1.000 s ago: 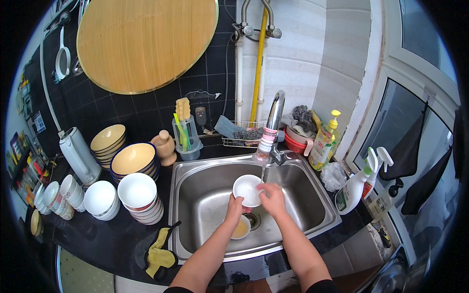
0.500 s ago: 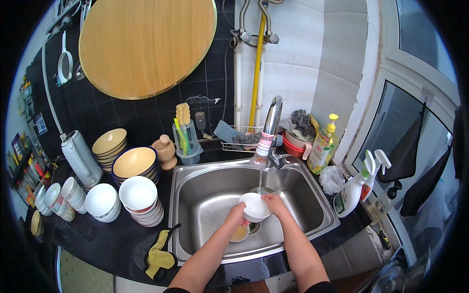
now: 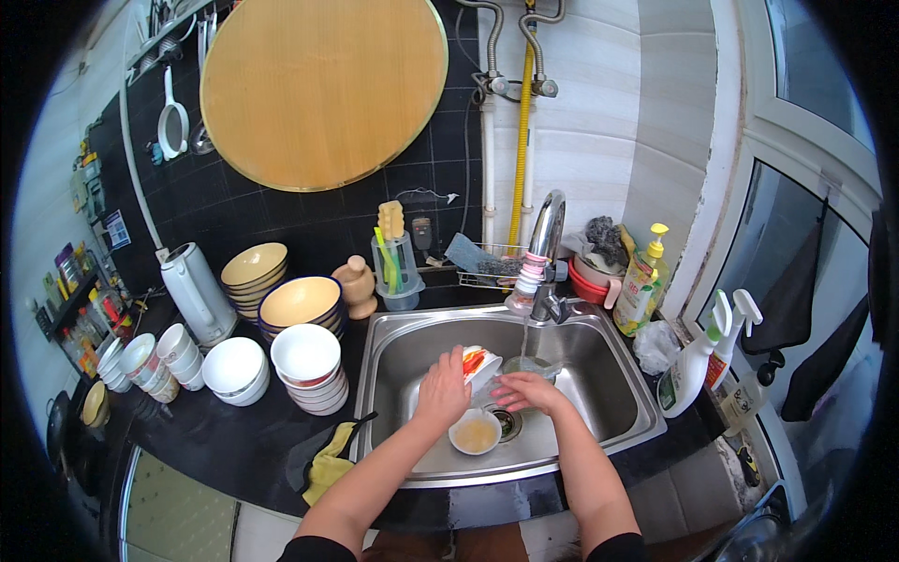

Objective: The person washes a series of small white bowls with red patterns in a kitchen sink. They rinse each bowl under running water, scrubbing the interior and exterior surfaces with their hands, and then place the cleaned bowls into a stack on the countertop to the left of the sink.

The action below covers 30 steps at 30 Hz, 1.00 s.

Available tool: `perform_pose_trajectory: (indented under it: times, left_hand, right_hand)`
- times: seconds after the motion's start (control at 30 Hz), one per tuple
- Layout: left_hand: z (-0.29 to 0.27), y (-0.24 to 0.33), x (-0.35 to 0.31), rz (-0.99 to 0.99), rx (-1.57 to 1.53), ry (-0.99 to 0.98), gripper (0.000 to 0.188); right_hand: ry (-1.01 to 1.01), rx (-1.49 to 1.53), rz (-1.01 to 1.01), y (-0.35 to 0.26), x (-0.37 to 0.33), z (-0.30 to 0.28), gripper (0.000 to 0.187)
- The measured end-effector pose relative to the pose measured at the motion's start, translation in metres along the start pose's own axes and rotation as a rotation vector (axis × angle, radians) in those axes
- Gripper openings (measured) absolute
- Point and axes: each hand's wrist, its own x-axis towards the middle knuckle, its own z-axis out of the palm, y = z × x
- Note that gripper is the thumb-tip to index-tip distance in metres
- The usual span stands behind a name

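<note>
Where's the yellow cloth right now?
In the head view, the yellow cloth lies on the black counter, left of the sink, just in front of the stacked white bowls.

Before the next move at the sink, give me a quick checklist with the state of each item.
1. Grip on the small bowl: ok. The left hand holds it tilted on edge, and the right hand touches its lower side.
2. Water on: ok. A stream falls from the faucet just right of the bowl.
3. Bowl under the stream: not ok; it sits beside the stream.
4. Basin floor: not ok. A second bowl with yellowish liquid lies right below the hands, by the drain.
5. Drain open: cannot tell.
6. Landing space on the counter: ok; bare dark patch in front of the stacked bowls.
</note>
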Motion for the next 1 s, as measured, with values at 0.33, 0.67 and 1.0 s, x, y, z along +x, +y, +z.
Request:
perform_pose_trajectory:
  times: [0.33,0.67,1.0]
  left_hand:
    - [-0.060,-0.022,-0.005,0.259,0.217,0.149,0.065]
    - [-0.078,-0.042,-0.003,-0.063,-0.191,0.107,0.040]
    - [-0.145,-0.110,0.020,-0.382,-0.541,0.258,0.032]
  right_hand:
    - [0.088,-0.217,0.049,0.020,0.012,-0.010,0.035]
    - [0.092,-0.271,0.074,0.036,0.021,-0.018,0.033]
    - [0.085,-0.279,0.072,0.038,0.021,-0.017,0.034]
